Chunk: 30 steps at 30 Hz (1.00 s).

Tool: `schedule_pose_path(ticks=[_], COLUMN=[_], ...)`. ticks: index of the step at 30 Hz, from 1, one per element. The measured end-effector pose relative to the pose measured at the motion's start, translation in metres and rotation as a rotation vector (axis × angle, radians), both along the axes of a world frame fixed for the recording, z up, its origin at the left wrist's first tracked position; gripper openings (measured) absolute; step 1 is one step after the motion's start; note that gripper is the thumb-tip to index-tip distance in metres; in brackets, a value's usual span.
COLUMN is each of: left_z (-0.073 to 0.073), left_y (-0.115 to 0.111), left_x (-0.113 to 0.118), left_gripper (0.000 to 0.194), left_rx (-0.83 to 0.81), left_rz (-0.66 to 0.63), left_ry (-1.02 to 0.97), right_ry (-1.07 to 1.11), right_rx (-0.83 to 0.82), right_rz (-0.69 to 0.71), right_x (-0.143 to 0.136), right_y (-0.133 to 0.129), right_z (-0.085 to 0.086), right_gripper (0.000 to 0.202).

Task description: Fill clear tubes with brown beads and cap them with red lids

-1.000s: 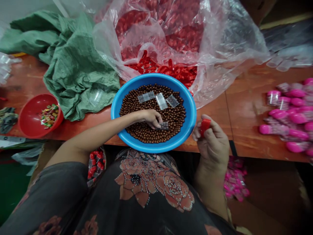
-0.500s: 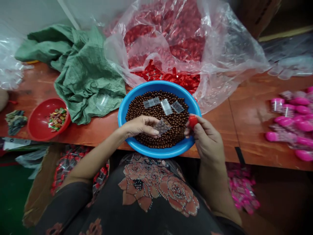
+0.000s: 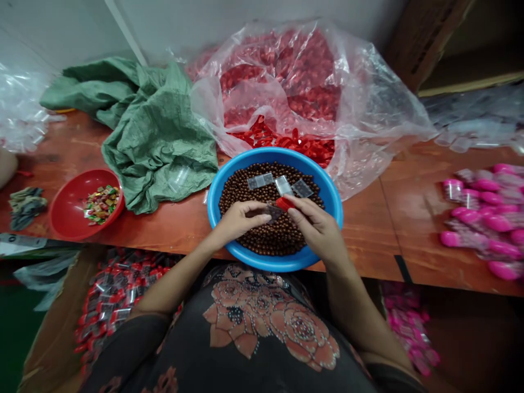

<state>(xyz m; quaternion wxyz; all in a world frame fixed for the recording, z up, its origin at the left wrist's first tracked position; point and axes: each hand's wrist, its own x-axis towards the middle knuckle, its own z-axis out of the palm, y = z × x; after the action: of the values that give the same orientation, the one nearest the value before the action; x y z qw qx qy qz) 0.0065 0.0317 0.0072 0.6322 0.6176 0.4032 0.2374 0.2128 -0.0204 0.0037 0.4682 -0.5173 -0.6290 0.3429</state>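
Over the blue basin (image 3: 273,264) of small brown balls (image 3: 266,240), my left hand (image 3: 242,220) pinches a small clear container (image 3: 273,213) between thumb and fingers. My right hand (image 3: 314,221) grips a red cap (image 3: 285,203) by its edge, at the container's end; whether the two parts touch is hard to tell. Three clear containers lie on the balls behind my hands: one at the left (image 3: 260,180), one in the middle (image 3: 283,185) and one at the right (image 3: 302,188).
Behind the basin sits a clear bag of red caps (image 3: 315,98). Green cloth (image 3: 159,142) and a red bowl (image 3: 61,210) with wrapped pieces are at the left. Pink-capped containers (image 3: 491,213) lie at the right. A box below the table holds red-capped containers (image 3: 110,295).
My right hand has moved left from the basin's right rim, bringing the red cap to the clear container in my left hand. The camera view has shifted slightly.
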Motion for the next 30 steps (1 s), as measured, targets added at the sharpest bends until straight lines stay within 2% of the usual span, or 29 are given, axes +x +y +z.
schedule_pose_path(ticks=[3, 7, 10, 14, 17, 20, 24, 30], left_z=[0.0005, 0.0016, 0.0001, -0.0031, -0.0052, -0.0063, -0.0045, 0.0016], left_y=[-0.0023, -0.0053, -0.0066, -0.0077, -0.0085, -0.0087, -0.008, -0.008], left_x=[-0.0027, -0.0051, -0.0063, -0.0081, -0.0089, -0.0088, -0.008, -0.0074], left_gripper=[0.029, 0.028, 0.029, 0.032, 0.033, 0.037, 0.044, 0.038], left_rx=[0.232, 0.299, 0.254, 0.181, 0.131, 0.011, -0.151, -0.218], left_rz=[0.031, 0.042, 0.045, 0.029, 0.029, 0.025, 0.029, 0.036], left_ry=[0.093, 0.135, 0.139, 0.117, 0.085, 0.016, -0.055, -0.099], right_ry=[-0.072, -0.059, -0.068, -0.134, -0.112, -0.074, -0.159, -0.186], right_rx=[0.032, -0.009, 0.068, 0.188, 0.181, 0.174, 0.214, 0.243], right_rz=[0.017, -0.02, -0.023, 0.048, 0.061, 0.062, 0.064, 0.054], right_x=[-0.0037, -0.0051, -0.0044, -0.0045, -0.0053, -0.0053, -0.0057, -0.0088], right_y=[-0.0008, -0.002, -0.0003, 0.002, 0.0008, -0.0011, -0.0026, -0.0042], right_z=[-0.0007, -0.0041, -0.0054, -0.0056, -0.0058, -0.0068, -0.0085, -0.0088], right_gripper=[0.034, 0.033, 0.034, 0.044, 0.042, 0.039, 0.043, 0.047])
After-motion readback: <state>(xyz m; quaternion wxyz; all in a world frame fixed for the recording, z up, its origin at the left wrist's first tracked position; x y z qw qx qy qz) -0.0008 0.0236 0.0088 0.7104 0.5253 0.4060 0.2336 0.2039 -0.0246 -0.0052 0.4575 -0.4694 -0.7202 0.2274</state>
